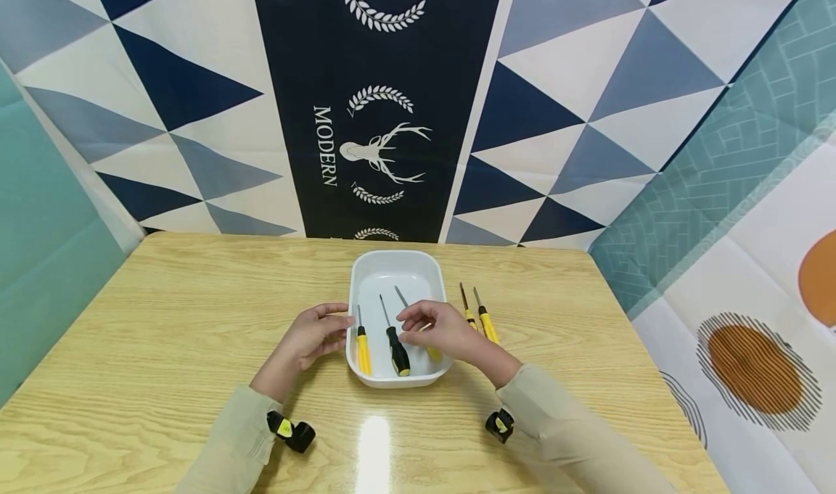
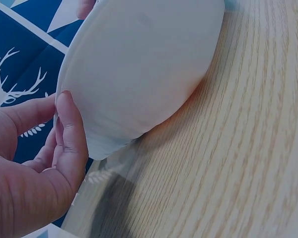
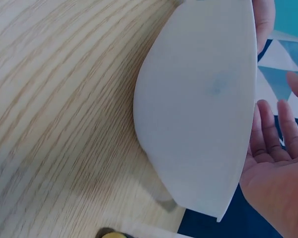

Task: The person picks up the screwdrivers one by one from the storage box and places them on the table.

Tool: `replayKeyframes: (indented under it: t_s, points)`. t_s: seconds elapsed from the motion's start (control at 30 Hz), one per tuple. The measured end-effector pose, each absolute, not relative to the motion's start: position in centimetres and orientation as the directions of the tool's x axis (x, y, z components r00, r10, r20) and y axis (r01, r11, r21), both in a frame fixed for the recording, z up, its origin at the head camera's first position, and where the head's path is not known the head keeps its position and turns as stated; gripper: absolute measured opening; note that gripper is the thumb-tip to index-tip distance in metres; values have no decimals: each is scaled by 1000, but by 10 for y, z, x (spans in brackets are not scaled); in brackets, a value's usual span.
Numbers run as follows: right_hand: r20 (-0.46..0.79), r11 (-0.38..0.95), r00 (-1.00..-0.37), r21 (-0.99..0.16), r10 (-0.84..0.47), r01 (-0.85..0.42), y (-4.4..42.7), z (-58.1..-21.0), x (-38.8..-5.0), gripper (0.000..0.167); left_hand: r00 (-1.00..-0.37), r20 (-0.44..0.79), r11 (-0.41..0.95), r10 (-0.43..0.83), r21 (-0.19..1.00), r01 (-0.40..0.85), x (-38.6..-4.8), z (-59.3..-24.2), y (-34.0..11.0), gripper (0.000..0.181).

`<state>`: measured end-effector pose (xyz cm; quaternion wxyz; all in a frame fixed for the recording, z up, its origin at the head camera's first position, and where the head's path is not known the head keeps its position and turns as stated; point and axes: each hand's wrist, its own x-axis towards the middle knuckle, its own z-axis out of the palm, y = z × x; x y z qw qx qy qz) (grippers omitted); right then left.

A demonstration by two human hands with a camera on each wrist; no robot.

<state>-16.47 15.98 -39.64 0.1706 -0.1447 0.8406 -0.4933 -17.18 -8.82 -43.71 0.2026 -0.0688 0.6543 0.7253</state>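
Left of white plastic tray [image 1: 392, 273]: left hand [image 1: 318, 333] pinches it, probably steadying; above it, right hand [image 1: 439, 328], fingers parted, seemingly empty.

Plastic and metal upon wood-look finish, cloth all behind.
The white tray [image 1: 400, 268] looks of smooth plastic, softly shiny. The black-handled screwdriver [image 1: 395, 343] and the yellow-handled screwdriver [image 1: 362, 345] have plastic handles and thin metal shafts. The surface [image 1: 196, 298] has wood grain and a glossy reflection; the printed backdrop [image 1: 382, 149] and the beige sleeve [image 1: 568, 429] are matt cloth.
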Motion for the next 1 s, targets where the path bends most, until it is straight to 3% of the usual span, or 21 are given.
replayKeyframes:
  t_s: [1.0]
  points:
    - [-341, 511, -902, -843, -266, 168, 117, -402, -163, 33, -908, -377, -47, 182, 919, -391, -172, -439, -88, 47]
